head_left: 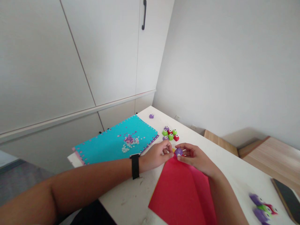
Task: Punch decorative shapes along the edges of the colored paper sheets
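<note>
My right hand (193, 157) grips a small purple craft paper punch (178, 152) with a white button, held at the far edge of the red paper (179, 189). My left hand (159, 154), a black band on its wrist, has its fingers curled and pinched at that paper's far corner, close to the punch. A bit of yellow (173, 150) shows at this corner and along the sheet's left side. Beyond my hands stands a cluster of several purple, green and red punches (170, 137).
Left lies a turquoise sheet (105, 147) with notched edges and a heap of small paper cutouts (130, 140). One purple punch (151, 116) sits near the table's far corner. More punches (262, 207) and a phone (287, 200) lie at the right. White table (131, 193) beneath.
</note>
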### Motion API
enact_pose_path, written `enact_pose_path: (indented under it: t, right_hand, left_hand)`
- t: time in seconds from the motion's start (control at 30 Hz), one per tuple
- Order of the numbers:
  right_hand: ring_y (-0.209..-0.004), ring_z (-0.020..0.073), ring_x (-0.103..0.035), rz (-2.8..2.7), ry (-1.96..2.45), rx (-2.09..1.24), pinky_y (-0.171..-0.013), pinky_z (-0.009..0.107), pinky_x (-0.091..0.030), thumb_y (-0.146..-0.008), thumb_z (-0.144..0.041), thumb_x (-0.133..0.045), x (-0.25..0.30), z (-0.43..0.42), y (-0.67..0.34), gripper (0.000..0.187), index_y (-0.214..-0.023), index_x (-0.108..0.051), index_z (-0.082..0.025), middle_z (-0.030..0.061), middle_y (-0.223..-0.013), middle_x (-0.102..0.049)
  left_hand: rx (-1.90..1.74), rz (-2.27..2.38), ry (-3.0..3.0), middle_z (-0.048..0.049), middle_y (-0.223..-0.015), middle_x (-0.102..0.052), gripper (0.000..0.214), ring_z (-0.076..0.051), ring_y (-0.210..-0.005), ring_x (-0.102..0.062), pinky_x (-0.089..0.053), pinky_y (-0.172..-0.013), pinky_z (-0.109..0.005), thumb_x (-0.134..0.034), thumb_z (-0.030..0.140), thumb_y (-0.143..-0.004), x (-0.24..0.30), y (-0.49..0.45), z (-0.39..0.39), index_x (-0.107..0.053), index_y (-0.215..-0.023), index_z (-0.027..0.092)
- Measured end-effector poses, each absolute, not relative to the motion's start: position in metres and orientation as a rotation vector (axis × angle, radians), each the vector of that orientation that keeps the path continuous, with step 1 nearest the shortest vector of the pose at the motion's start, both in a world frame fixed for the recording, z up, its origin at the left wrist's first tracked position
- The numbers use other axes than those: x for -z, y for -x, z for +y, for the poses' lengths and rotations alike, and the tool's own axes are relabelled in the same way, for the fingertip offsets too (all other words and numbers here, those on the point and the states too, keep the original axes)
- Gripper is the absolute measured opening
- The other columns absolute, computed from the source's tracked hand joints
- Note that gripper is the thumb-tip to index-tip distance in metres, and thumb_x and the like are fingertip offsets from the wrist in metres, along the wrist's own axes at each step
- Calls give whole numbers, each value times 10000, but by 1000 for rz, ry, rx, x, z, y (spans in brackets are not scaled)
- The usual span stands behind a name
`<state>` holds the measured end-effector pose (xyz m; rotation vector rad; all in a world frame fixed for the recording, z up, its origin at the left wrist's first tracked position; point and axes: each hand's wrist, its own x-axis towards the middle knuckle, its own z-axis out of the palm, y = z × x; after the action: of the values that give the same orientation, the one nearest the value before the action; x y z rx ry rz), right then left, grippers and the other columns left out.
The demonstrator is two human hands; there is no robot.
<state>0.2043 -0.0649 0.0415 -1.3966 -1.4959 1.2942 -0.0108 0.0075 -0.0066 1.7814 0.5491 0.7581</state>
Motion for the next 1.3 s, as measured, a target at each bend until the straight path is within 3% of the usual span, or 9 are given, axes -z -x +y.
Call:
enact_pose_path:
  t: [0.53,0.7,1.07,1.2,1.3]
  right_hand:
    - [-990,266,-688,-1540,1379,-1275,-919,424,-533,-837,-376,-789,-33,-62,-205,375,-1155,-686,-207,75,-1067,-733]
    - [-991,266,-682,-1551,1392,-1247,-906,418,-527,-850,-412,-775,-28,-61,-205,422,-1201,-670,-202,78,-1078,-736]
    - [-920,224,-652,-1582,1328,-1300,-827,348,-491,-881,-373,-744,-35,-61,-201,324,-1142,-691,-189,63,-1052,-728]
    - [-907,217,-644,-1586,1309,-1299,-820,337,-486,-888,-366,-733,-36,-62,-199,290,-1108,-693,-183,55,-1017,-724]
    - [-926,228,-646,-1593,1299,-1290,-835,345,-494,-881,-370,-737,-35,-62,-199,288,-1098,-689,-186,54,-1017,-720]
  left_hand:
    - [-768,560,-1799,24,-876,-614,117,-129,-748,-600,-442,-657,-236,-644,266,-916,8,10,8,-562,-970,202]
    - [-778,567,-1794,21,-879,-614,117,-130,-752,-602,-449,-665,-237,-651,255,-909,8,10,9,-564,-964,199]
    - [-774,577,-1804,22,-852,-616,128,-137,-760,-606,-458,-678,-245,-661,270,-902,10,10,9,-571,-967,206]
    - [-733,585,-1793,-4,-933,-624,194,-144,-809,-603,-456,-647,-234,-683,318,-893,7,11,9,-575,-1006,204]
    - [-689,554,-1744,-46,-1091,-620,369,-173,-927,-598,-459,-616,-217,-761,367,-834,7,11,10,-577,-1111,208]
